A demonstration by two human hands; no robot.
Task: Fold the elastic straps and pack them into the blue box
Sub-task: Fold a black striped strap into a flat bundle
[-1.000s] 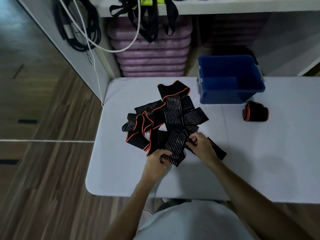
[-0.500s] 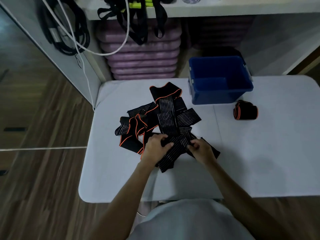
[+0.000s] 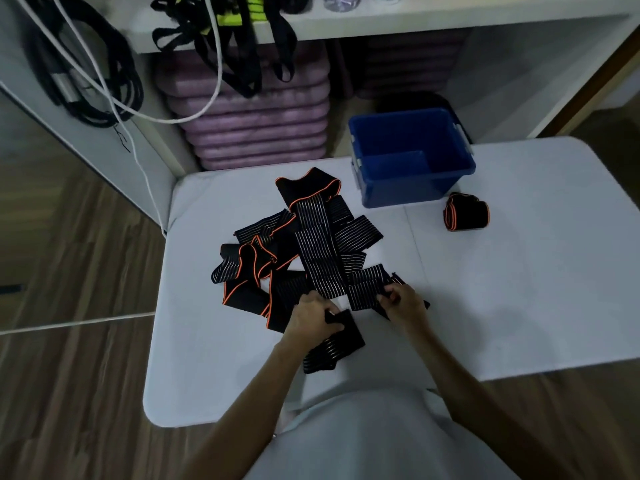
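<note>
Cables [image 3: 86,74] hang left; purple mats [image 3: 256,126] behind table [image 3: 519,306].

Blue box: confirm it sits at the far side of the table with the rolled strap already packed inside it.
Wrong on one point. The head view shows the rolled strap lying on the table, to the right of the blue box, not inside it. The box does sit at the far side.

Left hand [image 3: 313,315] drawn back toward the near edge, pulling a striped strap end [image 3: 334,344] from the pile [image 3: 311,244], right hand [image 3: 403,301] now gripping another strap section
</note>
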